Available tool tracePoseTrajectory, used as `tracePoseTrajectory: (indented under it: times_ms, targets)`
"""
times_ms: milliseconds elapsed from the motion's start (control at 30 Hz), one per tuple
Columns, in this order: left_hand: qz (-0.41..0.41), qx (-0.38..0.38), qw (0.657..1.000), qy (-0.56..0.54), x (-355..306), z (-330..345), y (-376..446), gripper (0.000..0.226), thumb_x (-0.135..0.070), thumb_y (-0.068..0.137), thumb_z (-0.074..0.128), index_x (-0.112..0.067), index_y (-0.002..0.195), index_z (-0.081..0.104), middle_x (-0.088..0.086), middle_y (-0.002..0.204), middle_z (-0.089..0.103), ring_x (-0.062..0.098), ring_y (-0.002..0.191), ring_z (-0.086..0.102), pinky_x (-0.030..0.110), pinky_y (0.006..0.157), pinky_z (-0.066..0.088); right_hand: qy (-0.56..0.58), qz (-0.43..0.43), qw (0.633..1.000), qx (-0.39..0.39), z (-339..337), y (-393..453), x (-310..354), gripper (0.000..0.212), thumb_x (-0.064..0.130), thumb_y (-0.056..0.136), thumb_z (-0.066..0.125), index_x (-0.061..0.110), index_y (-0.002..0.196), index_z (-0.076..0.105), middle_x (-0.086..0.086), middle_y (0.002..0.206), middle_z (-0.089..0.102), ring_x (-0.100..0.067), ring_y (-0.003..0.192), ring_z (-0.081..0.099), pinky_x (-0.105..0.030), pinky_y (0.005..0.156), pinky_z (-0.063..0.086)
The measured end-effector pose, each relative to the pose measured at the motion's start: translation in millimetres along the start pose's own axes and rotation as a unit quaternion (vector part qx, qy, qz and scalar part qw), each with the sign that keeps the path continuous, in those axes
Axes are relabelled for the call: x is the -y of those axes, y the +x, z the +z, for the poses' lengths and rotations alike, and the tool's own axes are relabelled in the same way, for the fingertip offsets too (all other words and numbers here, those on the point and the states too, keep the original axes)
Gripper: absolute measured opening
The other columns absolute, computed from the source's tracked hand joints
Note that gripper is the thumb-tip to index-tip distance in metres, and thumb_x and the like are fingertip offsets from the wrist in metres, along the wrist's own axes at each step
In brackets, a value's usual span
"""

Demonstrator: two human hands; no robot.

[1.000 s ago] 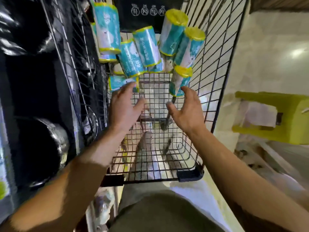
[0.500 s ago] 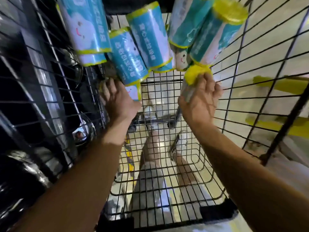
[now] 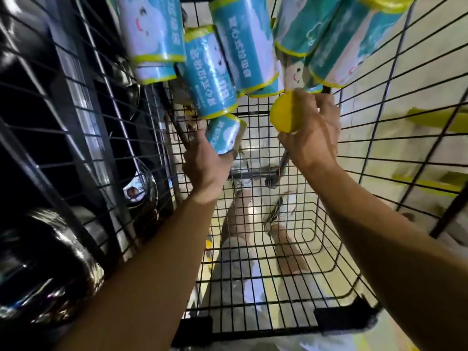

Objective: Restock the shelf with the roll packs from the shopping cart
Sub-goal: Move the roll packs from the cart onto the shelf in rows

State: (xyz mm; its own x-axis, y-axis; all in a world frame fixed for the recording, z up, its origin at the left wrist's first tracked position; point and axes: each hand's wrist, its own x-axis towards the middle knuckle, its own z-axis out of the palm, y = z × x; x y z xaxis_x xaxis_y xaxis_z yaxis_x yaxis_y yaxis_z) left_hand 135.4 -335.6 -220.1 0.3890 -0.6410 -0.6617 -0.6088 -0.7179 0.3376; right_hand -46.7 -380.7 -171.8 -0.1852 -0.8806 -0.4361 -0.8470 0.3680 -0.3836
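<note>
Several teal-and-white roll packs with yellow ends [image 3: 243, 46] lie piled at the far end of the black wire shopping cart [image 3: 379, 138]. My left hand [image 3: 205, 163] grips a small roll pack [image 3: 224, 135] low in the pile, at the cart's left side. My right hand [image 3: 314, 130] is curled round another roll pack [image 3: 282, 115], whose yellow end faces me; the rest of it is hidden behind my fingers. Both forearms reach in over the cart's near rim.
Dark shelving with shiny metal pots and bowls [image 3: 45, 262] runs along the left, right against the cart. A yellow-green stool [image 3: 440, 117] stands on the pale floor to the right. My legs and shoes [image 3: 278, 216] show through the cart's wire bottom.
Both hands have gone from open above the cart floor to grasping packs in the pile. The view has moved closer to the rolls.
</note>
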Motion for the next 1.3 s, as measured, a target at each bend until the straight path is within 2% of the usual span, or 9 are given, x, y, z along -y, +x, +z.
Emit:
tracePoseTrajectory:
  times_ms: [100,200,333,567,667,833,1000,1133,1300]
  targets:
    - [-0.070,0.071,0.990,-0.100,8,5,-15,0.054,-0.032,0.084,0.076,-0.019,0.129,0.050,-0.003,0.111,0.062,0.018,0.093,0.062,0.027,0.064,0.051,0.008,0.023,0.993,0.118,-5,-9,-3,0.077,0.028,0.075,0.082,0.021,0.144,0.048,-0.015,0.136,0.044,-0.034,0.127,0.044,-0.036,0.104,0.039]
    - [-0.102,0.125,0.975,-0.153,22,11,-24,0.065,-0.043,0.083,0.075,-0.014,0.136,0.051,0.003,0.123,0.064,0.022,0.105,0.064,0.032,0.078,0.056,0.041,0.100,0.965,0.239,6,-15,-13,0.091,0.034,0.072,0.085,0.024,0.151,0.041,-0.013,0.142,0.047,-0.030,0.131,0.048,-0.039,0.107,0.045]
    - [-0.086,0.128,0.972,-0.176,35,19,-32,0.077,-0.059,0.063,0.073,-0.017,0.126,0.061,0.006,0.121,0.066,0.023,0.103,0.067,0.037,0.084,0.059,0.179,0.214,0.947,0.161,35,-34,-32,0.094,0.039,0.075,0.079,0.025,0.154,0.031,-0.003,0.150,0.035,-0.024,0.135,0.044,-0.037,0.107,0.046]
    - [-0.137,0.062,0.925,-0.349,44,26,-33,0.036,-0.030,0.094,0.062,-0.010,0.124,0.063,-0.002,0.107,0.069,0.006,0.088,0.067,0.019,0.065,0.053,0.293,0.290,0.900,0.139,53,-62,-64,0.034,0.030,0.101,0.058,0.018,0.132,0.052,-0.006,0.120,0.060,0.000,0.083,0.056,-0.003,0.046,0.041]
    - [-0.171,0.051,0.916,-0.358,49,29,-30,0.033,-0.020,0.096,0.060,-0.003,0.124,0.063,0.008,0.113,0.071,0.012,0.088,0.067,0.019,0.066,0.052,0.295,0.255,0.904,0.176,52,-58,-61,0.048,0.043,0.097,0.061,0.021,0.138,0.047,-0.002,0.125,0.057,0.001,0.083,0.063,-0.005,0.052,0.047]
    - [-0.146,0.078,0.914,-0.371,56,34,-34,0.025,-0.011,0.094,0.064,-0.002,0.117,0.064,0.004,0.108,0.070,0.004,0.082,0.068,0.015,0.062,0.050,0.240,0.228,0.925,0.183,59,-46,-49,0.077,0.067,0.059,0.075,0.031,0.124,0.052,0.001,0.128,0.049,-0.021,0.113,0.061,-0.044,0.089,0.059]
    - [-0.113,0.085,0.912,-0.385,54,38,-37,0.021,-0.017,0.091,0.070,-0.011,0.110,0.065,-0.003,0.103,0.070,0.007,0.087,0.067,0.025,0.073,0.053,0.272,0.195,0.939,0.077,58,-60,-57,0.054,0.021,0.093,0.067,0.019,0.143,0.044,0.000,0.128,0.051,-0.016,0.112,0.061,-0.021,0.076,0.060]
    - [-0.014,0.112,0.957,-0.269,44,45,-44,0.045,-0.034,0.087,0.071,-0.019,0.125,0.052,-0.011,0.107,0.064,-0.006,0.087,0.061,0.013,0.070,0.053,0.300,0.200,0.923,0.132,51,-56,-69,0.037,0.022,0.102,0.052,0.025,0.138,0.045,0.011,0.104,0.063,-0.001,0.089,0.066,-0.008,0.057,0.051]
    - [0.019,0.153,0.956,-0.250,32,58,-50,0.070,-0.038,0.074,0.079,-0.023,0.136,0.049,-0.007,0.118,0.068,0.008,0.099,0.068,0.029,0.084,0.058,0.288,0.168,0.922,0.196,47,-56,-73,0.084,0.009,0.085,0.076,0.023,0.147,0.021,0.002,0.111,0.062,-0.004,0.090,0.070,-0.019,0.070,0.059]
